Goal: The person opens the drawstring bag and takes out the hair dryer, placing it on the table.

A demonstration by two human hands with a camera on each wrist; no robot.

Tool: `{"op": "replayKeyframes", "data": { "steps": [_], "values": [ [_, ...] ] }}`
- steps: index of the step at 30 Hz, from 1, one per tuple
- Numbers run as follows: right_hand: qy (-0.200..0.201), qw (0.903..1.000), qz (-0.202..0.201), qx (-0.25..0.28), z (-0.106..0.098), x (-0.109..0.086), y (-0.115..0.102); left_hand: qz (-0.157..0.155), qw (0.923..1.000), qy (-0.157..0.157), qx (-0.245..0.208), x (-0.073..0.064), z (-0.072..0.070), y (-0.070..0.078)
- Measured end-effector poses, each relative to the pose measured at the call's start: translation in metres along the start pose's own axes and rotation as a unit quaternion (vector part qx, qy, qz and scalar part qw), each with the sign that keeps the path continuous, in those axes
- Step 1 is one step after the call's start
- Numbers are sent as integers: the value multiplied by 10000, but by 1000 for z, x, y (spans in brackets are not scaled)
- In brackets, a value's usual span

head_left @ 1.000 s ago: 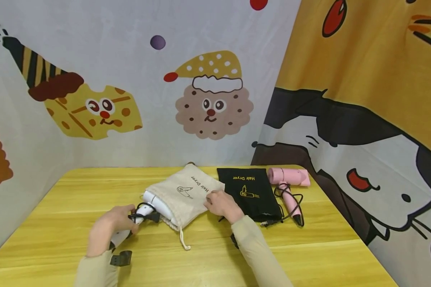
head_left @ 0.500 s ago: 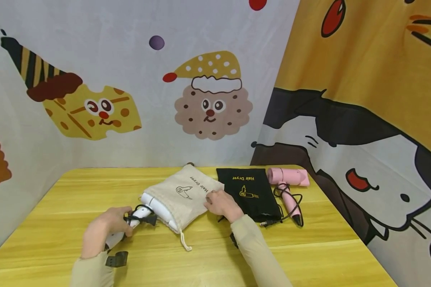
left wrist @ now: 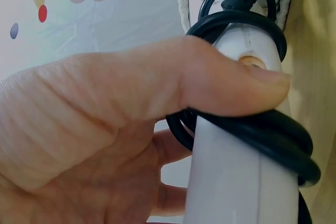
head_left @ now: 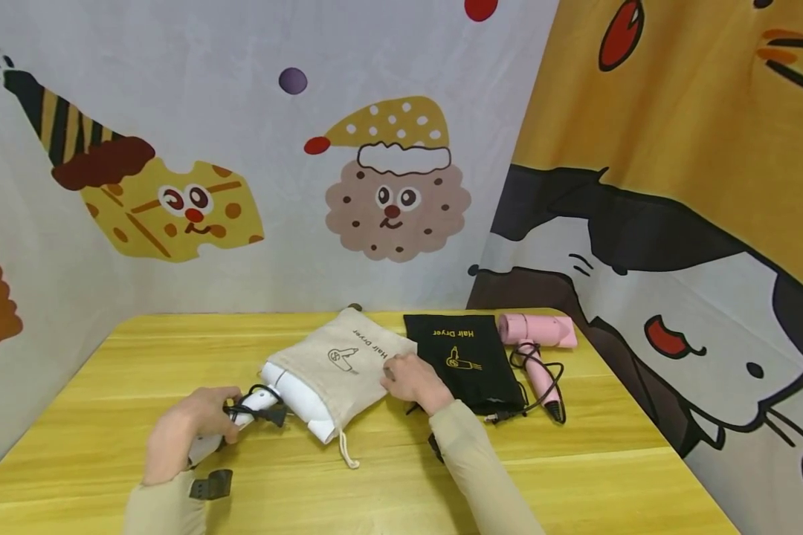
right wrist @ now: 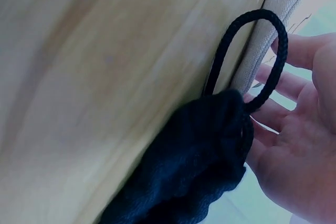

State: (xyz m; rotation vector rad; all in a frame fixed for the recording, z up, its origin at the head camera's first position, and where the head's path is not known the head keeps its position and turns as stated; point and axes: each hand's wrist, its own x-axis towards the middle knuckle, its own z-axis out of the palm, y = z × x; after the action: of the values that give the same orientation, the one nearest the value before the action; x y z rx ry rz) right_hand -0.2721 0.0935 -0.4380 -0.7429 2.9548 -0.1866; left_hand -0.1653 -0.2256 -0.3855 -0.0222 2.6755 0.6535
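Observation:
My left hand (head_left: 194,425) grips the handle of a white hair dryer (head_left: 301,401) with a black cord (left wrist: 252,135) wound round it. In the left wrist view the thumb lies across the handle (left wrist: 236,177). The dryer's barrel is partly inside a beige drawstring bag (head_left: 348,357) printed "Hair Dryer"; its far side is hidden by the cloth. My right hand (head_left: 415,379) holds the bag's right edge, fingers curled at the cloth. In the right wrist view its fingertips meet the beige edge (right wrist: 254,51), beside a black cord loop (right wrist: 281,51).
A black drawstring bag (head_left: 465,371) lies just right of the beige one. Beyond it is a pink hair dryer (head_left: 538,331) with its black cord wrapped round the handle. The yellow wooden table (head_left: 348,505) meets a printed curtain (head_left: 241,282) behind.
My left hand has moved left and toward me with the white hair dryer, so more of its barrel shows outside the beige bag. My right hand stays at the bag's edge.

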Motion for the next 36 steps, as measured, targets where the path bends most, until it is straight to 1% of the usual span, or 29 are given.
{"op": "replayKeyframes", "data": {
  "steps": [3, 9, 14, 23, 30, 36],
  "values": [
    [25, 10000, -19, -66, 0, 1, 0, 54, 10000, -25, -48, -1, 1, -1],
    [58, 10000, -35, -63, 1, 5, 0, 34, 10000, -57, -45, -1, 0, -1],
    [-39, 9999, 87, -45, 0, 8, 1, 63, 9999, -79, -52, 0, 0, -1],
    [-322, 9989, 323, 83, -2, 13, 2, -7, 10000, -59, -17, 0, -3, 1],
    [-280, 9992, 286, -1, -5, 13, 1, -34, 10000, -76, 7, -1, -3, 1],
    [-352, 9988, 343, 5, -2, 14, 4, -41, 9999, -61, 84, -1, -3, 3]
  ]
}}
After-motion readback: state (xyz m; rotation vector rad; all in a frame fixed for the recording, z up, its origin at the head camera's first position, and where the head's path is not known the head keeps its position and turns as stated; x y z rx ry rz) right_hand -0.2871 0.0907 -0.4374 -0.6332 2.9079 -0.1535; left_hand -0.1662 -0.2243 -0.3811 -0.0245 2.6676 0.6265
